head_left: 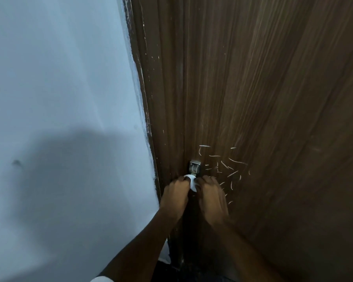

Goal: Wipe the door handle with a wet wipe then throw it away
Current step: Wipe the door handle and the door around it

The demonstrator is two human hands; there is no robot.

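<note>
A metal door handle plate (194, 166) is fixed to the dark wooden door (273, 98), low in the view. Just below the plate a white wet wipe (192, 182) shows between my two hands; the handle's grip itself is hidden under them. My left hand (174, 195) closes on the wipe from the left. My right hand (211, 197) closes on it from the right, fingers curled over the wipe and the hidden handle. Both forearms reach up from the bottom of the view.
A pale blue-white wall (59, 98) fills the left half, with my shadow on it. The door frame edge (149, 129) runs between wall and door. White scratch marks (230, 165) scatter on the wood right of the handle.
</note>
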